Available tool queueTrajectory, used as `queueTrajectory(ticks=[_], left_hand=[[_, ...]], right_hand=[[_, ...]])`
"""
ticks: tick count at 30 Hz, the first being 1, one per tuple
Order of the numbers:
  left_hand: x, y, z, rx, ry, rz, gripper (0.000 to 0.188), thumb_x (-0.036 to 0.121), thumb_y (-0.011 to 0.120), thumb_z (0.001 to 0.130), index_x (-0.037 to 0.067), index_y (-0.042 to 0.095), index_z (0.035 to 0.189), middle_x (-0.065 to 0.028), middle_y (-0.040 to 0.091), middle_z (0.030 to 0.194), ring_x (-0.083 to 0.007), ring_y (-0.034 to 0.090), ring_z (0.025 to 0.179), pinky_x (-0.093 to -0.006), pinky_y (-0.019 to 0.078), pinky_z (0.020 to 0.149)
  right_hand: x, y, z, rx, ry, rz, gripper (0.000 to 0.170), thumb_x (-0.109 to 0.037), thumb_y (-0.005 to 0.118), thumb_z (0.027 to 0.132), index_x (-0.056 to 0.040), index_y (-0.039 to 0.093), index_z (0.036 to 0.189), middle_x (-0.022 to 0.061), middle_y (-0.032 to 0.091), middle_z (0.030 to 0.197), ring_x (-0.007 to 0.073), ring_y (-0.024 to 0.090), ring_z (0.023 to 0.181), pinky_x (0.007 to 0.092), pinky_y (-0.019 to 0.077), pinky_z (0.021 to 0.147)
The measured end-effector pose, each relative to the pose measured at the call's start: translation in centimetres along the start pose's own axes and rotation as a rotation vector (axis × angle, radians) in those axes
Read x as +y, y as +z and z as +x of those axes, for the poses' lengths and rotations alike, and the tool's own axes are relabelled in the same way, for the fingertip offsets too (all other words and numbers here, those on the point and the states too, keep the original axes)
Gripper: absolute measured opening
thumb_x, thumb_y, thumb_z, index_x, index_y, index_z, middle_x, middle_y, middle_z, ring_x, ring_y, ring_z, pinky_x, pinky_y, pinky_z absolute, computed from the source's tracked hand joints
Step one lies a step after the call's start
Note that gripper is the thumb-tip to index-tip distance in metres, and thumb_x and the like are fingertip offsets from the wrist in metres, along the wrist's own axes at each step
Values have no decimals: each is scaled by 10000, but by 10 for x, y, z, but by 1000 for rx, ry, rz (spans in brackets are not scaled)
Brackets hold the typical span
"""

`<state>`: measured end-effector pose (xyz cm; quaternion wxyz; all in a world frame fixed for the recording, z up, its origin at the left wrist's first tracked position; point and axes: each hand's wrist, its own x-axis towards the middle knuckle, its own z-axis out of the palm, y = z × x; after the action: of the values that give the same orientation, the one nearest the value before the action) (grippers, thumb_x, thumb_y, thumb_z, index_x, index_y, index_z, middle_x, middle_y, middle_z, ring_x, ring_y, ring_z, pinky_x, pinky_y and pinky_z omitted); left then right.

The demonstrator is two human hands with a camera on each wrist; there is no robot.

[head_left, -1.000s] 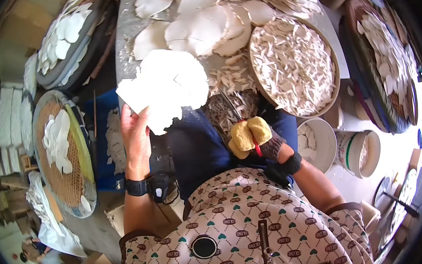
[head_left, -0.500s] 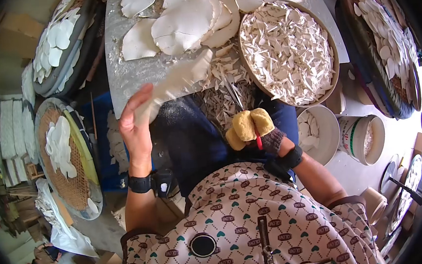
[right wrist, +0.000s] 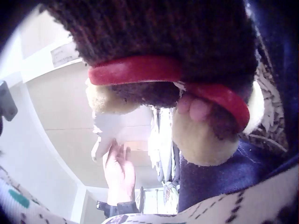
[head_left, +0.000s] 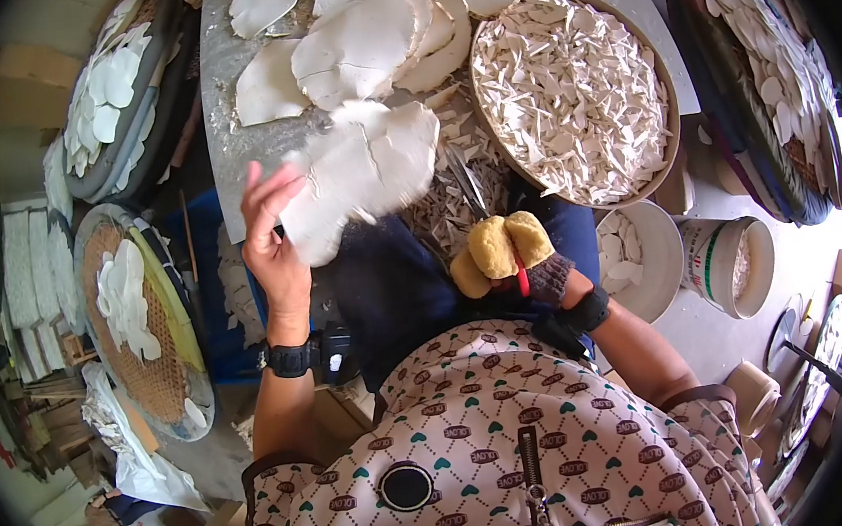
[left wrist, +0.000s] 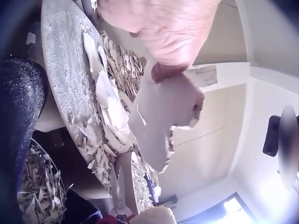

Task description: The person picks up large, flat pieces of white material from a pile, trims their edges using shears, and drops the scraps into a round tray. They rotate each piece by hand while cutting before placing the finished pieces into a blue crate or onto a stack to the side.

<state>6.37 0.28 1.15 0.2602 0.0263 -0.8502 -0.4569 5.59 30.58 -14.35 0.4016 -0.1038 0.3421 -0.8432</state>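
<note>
Slice (head_left: pixel 372 162) held in left hand (head_left: pixel 274 246); smock (head_left: pixel 484 408) reads "LOVE".

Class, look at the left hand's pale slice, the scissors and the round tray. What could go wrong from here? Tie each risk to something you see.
The slice has a crack and the left hand holds it by one side, so it might split.

The blades of the scissors stand open, and could nick fingers brought near them.

The heaped tray juts past the edge of the table; a bump might spill scraps.
</note>
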Motion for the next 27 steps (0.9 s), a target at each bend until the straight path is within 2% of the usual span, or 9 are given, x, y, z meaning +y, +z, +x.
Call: queueTrajectory(ticks=[1, 2, 3, 8, 13, 17, 18, 25, 27], left_hand=[[-3, 1, -2, 13, -101, -125, 233, -31, 600, 807, 52, 642, 1021, -88, 586, 1151, -252, 473, 1185, -319, 351, 1003], [-6, 4, -5, 46, -245, -348, 227, 26, 560, 868, -17, 580, 1089, -115, 567, 1150, -155, 551, 1024, -274, 412, 921], [-7, 5, -6, 84, -383, -425, 248, 56, 531, 897, -19, 548, 1133, -86, 581, 1099, -131, 568, 962, -267, 442, 871], [-3, 17, -1, 112, -686, -880, 272, 39, 529, 886, -12, 513, 1153, -95, 581, 1112, -172, 572, 1014, -315, 468, 883], [-1, 37, -10, 129, -685, -873, 311, 31, 539, 874, 17, 486, 1181, -97, 570, 1130, -192, 566, 1039, -327, 474, 886], [11, 53, -17, 115, -700, -878, 379, 5, 562, 852, 37, 440, 1209, -96, 592, 1075, -156, 593, 955, -294, 505, 818], [13, 55, -20, 95, -711, -870, 387, 6, 564, 852, 37, 434, 1215, -94, 594, 1070, -150, 594, 943, -287, 507, 804], [13, 57, -31, -5, -733, -791, 413, 37, 555, 860, 43, 413, 1247, -93, 582, 1089, -160, 593, 950, -298, 517, 772], [16, 57, -28, 6, -734, -774, 417, 38, 553, 862, 47, 406, 1253, -89, 576, 1098, -158, 588, 959, -296, 512, 780]], right_hand=[[-3, 4, 2, -9, -10, 22, 258, -108, 463, 938, -13, 509, 1173, 109, 561, 1159, 196, 534, 1090, 325, 414, 972], [-6, 8, 4, -19, -20, 45, 255, -109, 463, 938, -11, 511, 1169, 111, 561, 1157, 198, 535, 1090, 327, 416, 971], [-6, 10, 5, -15, -22, 100, 254, -110, 463, 938, -7, 513, 1165, 112, 562, 1155, 200, 536, 1089, 328, 420, 968], [5, 3, 10, -9, 60, 439, 244, -92, 507, 915, 11, 528, 1135, 121, 579, 1115, 203, 564, 1045, 335, 452, 937], [-4, 23, 14, -9, 118, 331, 233, -75, 551, 889, 29, 541, 1097, 119, 599, 1067, 201, 599, 980, 333, 489, 889], [-7, 33, 36, -83, 175, 848, 248, -78, 503, 911, 66, 511, 1114, 151, 575, 1117, 220, 581, 1028, 356, 476, 917], [-7, 33, 40, -127, 140, 861, 271, -92, 485, 924, 53, 496, 1152, 152, 564, 1149, 216, 566, 1058, 349, 458, 937], [-10, 37, 45, -66, 64, 447, 283, -129, 472, 939, 18, 496, 1180, 123, 559, 1173, 189, 559, 1068, 304, 447, 938], [-12, 40, 45, -57, -64, 15, 284, -141, 474, 939, 22, 501, 1170, 123, 562, 1170, 181, 564, 1052, 294, 455, 917]])
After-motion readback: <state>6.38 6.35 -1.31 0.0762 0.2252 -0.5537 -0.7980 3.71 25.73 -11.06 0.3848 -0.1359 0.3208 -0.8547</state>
